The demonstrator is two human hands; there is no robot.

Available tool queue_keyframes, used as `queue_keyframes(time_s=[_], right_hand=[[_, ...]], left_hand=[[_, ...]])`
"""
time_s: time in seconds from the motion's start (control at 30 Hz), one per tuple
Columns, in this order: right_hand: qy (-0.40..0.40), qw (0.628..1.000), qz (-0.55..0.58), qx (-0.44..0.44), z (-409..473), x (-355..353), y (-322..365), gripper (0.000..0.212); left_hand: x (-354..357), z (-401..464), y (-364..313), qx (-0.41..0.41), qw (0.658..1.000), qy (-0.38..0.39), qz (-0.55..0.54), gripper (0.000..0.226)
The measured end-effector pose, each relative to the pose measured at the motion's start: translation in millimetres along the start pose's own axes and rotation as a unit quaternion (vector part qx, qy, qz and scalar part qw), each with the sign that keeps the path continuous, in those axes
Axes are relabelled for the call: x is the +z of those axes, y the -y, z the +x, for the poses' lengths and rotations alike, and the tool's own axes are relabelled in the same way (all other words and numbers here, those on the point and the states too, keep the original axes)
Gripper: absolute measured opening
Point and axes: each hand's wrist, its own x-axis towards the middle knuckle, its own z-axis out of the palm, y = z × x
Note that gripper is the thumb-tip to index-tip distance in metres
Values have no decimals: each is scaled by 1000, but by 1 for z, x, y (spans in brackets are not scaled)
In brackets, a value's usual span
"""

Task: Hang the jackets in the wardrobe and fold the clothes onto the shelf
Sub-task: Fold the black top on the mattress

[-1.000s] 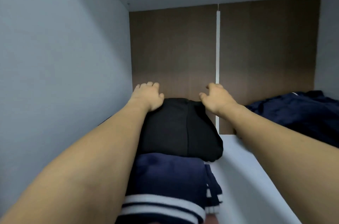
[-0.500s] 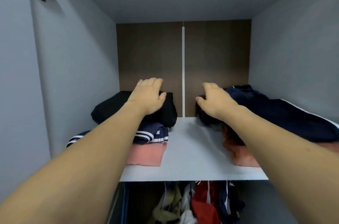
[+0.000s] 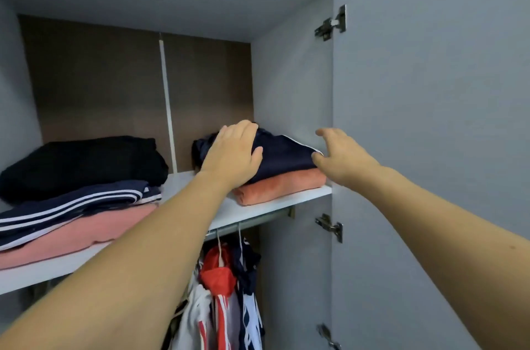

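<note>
The wardrobe [image 3: 292, 85] is standing open, its shelf [image 3: 258, 203] carrying two stacks while jackets [image 3: 223, 292] are hanging from the rail below, so the task is looking close to done; whether more clothes are waiting outside the view cannot be told. Toward the shelf's left end a black garment [image 3: 83, 163] is lying on a navy striped top [image 3: 71, 209], which is lying on a pink piece [image 3: 74, 235]. At the right end, against the side wall, a navy garment [image 3: 284, 157] is sitting on a folded orange piece [image 3: 281, 186]. The left hand [image 3: 232, 154] is pressing flat on the navy garment, fingers straight and together, seemingly tidying it. The right hand [image 3: 341, 160] is hovering at the stack's front right corner, fingers loosely spread and holding nothing; whether the thumb is touching the cloth cannot be told. Half a second ago the left hand was resting on the black garment and the right on the right stack; both are now further right.
</note>
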Motion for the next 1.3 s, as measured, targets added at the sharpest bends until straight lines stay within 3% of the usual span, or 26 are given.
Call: queue_keyframes(time_s=[0.3, 0.5, 0.93, 1.3], right_hand=[[-110, 990, -83, 9, -146, -145, -61, 52], [-151, 975, -155, 54, -253, -244, -141, 49], [-147, 919, -214, 295, -462, -373, -370, 48], [-167, 824, -237, 486, -596, -440, -589, 48]], left_hand=[[-50, -2, -192, 113, 986, -80, -92, 56], [-81, -6, -352, 170, 961, -107, -191, 56], [-49, -1, -697, 314, 907, -38, -279, 55], [51, 27, -1004, 428, 819, 43, -381, 53]])
